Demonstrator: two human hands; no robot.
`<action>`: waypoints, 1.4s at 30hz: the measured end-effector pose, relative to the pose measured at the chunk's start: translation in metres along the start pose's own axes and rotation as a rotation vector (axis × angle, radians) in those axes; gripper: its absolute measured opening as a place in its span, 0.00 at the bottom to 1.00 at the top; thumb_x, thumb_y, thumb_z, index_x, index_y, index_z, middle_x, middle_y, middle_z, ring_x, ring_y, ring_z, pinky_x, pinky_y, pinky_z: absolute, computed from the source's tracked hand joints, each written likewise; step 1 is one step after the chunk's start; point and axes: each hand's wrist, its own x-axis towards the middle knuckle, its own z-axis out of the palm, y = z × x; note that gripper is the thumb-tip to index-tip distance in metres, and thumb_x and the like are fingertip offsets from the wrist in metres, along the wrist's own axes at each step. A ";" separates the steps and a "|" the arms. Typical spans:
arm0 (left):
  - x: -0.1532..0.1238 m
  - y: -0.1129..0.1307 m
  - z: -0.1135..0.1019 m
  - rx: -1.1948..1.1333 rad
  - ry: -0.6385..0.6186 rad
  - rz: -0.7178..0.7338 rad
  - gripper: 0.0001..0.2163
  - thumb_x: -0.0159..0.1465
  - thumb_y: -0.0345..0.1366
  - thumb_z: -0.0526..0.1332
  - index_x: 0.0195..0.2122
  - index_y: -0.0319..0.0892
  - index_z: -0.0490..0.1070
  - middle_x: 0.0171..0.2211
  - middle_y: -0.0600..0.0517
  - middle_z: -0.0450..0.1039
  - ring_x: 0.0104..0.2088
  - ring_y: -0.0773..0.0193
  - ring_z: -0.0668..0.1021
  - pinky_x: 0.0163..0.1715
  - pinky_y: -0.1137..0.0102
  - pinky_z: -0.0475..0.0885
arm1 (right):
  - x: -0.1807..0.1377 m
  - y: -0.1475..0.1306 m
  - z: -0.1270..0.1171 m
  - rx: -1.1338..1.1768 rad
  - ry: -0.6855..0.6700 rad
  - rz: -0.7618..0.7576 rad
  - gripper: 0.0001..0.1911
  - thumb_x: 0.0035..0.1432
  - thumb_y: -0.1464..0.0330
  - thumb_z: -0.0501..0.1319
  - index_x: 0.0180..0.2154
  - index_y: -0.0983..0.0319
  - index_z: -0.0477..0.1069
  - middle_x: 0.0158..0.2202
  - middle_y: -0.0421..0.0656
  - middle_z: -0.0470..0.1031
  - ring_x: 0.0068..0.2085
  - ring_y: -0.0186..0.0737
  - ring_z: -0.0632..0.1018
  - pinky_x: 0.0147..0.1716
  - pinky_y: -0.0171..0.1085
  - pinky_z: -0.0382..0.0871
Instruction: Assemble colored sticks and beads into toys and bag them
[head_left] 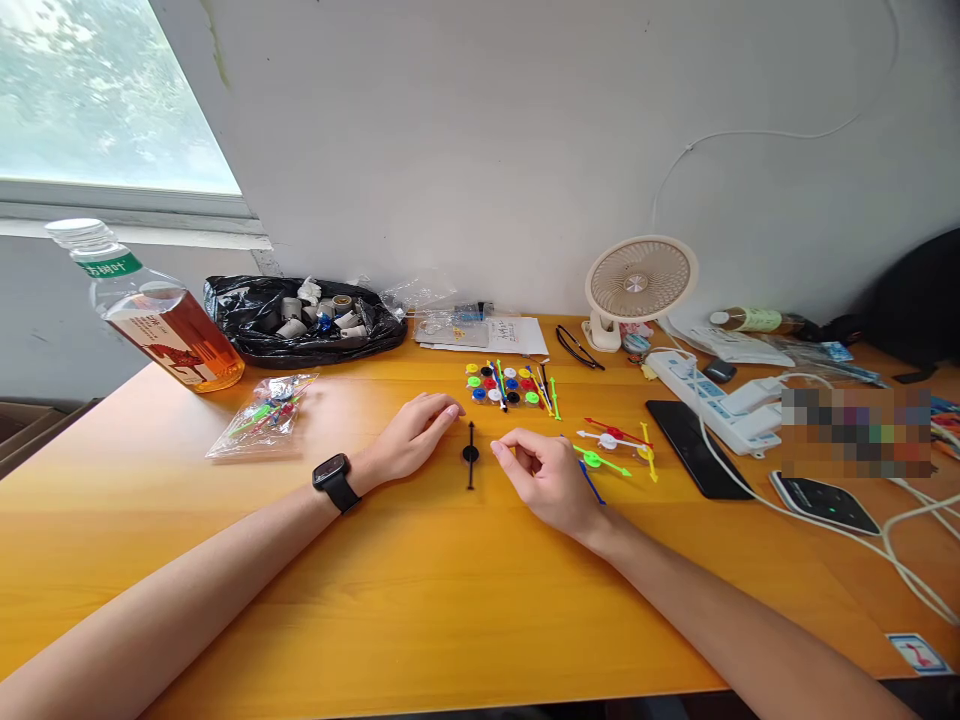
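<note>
A black stick with a round disc [470, 454] lies on the orange table [420, 600] between my hands. My left hand [411, 438] rests palm down just left of it, fingers stretched flat, holding nothing; a black watch [334, 481] is on that wrist. My right hand [546, 478] sits right of the stick with fingers curled, its fingertips close to the disc and empty. Behind lies a cluster of coloured discs and sticks [506, 385]. To the right of my right hand lie several assembled coloured sticks [615, 448].
A tea bottle [154, 315] leans at the far left beside a black bag of small parts [307, 318]. A clear packet of sticks [264, 412] lies nearby. A small fan [637, 285], power strip [709, 395], black phone [694, 445] and cables fill the right side.
</note>
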 end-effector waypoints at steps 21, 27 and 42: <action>0.000 0.000 0.000 0.016 -0.027 0.004 0.20 0.79 0.49 0.49 0.44 0.43 0.77 0.42 0.47 0.80 0.44 0.54 0.78 0.48 0.61 0.72 | 0.002 0.000 0.001 -0.006 0.006 -0.010 0.18 0.72 0.58 0.60 0.31 0.60 0.75 0.19 0.34 0.62 0.22 0.32 0.62 0.26 0.37 0.54; 0.000 -0.001 0.000 0.005 -0.011 0.000 0.19 0.79 0.49 0.50 0.46 0.44 0.76 0.45 0.47 0.81 0.46 0.54 0.79 0.50 0.60 0.71 | 0.001 0.000 0.001 -0.009 0.016 -0.017 0.19 0.72 0.58 0.60 0.30 0.60 0.74 0.20 0.34 0.60 0.22 0.32 0.61 0.26 0.37 0.53; 0.001 0.004 -0.002 0.032 -0.068 0.048 0.21 0.79 0.49 0.49 0.44 0.43 0.77 0.42 0.47 0.79 0.44 0.55 0.77 0.50 0.60 0.70 | 0.001 -0.001 0.001 -0.011 0.015 -0.017 0.18 0.72 0.59 0.60 0.30 0.60 0.74 0.19 0.34 0.61 0.22 0.32 0.62 0.25 0.36 0.54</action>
